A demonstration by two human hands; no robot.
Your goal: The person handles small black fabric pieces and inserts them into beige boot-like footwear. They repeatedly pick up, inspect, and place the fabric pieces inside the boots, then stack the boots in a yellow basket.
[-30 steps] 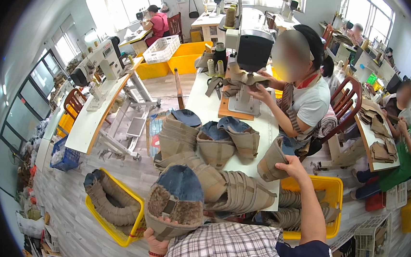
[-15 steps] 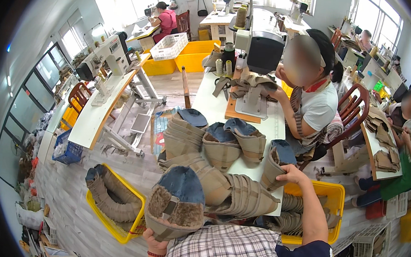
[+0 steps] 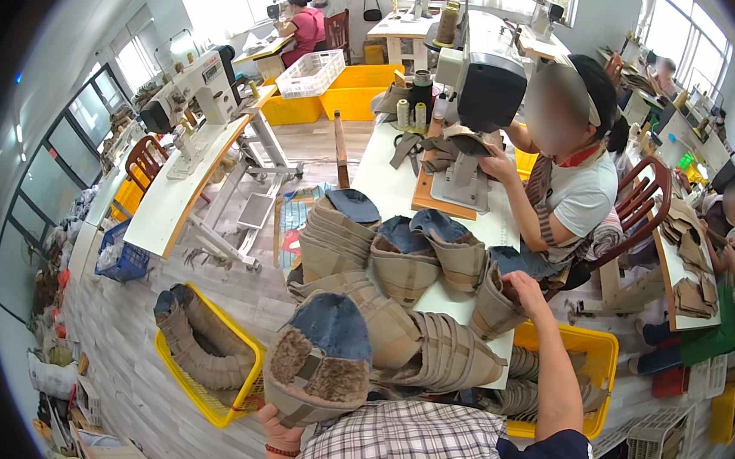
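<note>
A long stack of tan boot uppers (image 3: 349, 349) is propped up from below by the left hand (image 3: 282, 432) at 6 o'clock, fingers curled under its end. The right hand (image 3: 525, 291) at 3 o'clock is clamped on a smaller stack (image 3: 493, 304) at the white table (image 3: 457, 301) edge.

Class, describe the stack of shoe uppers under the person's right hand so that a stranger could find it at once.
Start at the long white table with the grey sewing machine at its far end. On its near right corner, just above the yellow crate, stands a tan stack under the right hand. Unlike the stacks to its left, it is the only one with a hand on it.
</note>
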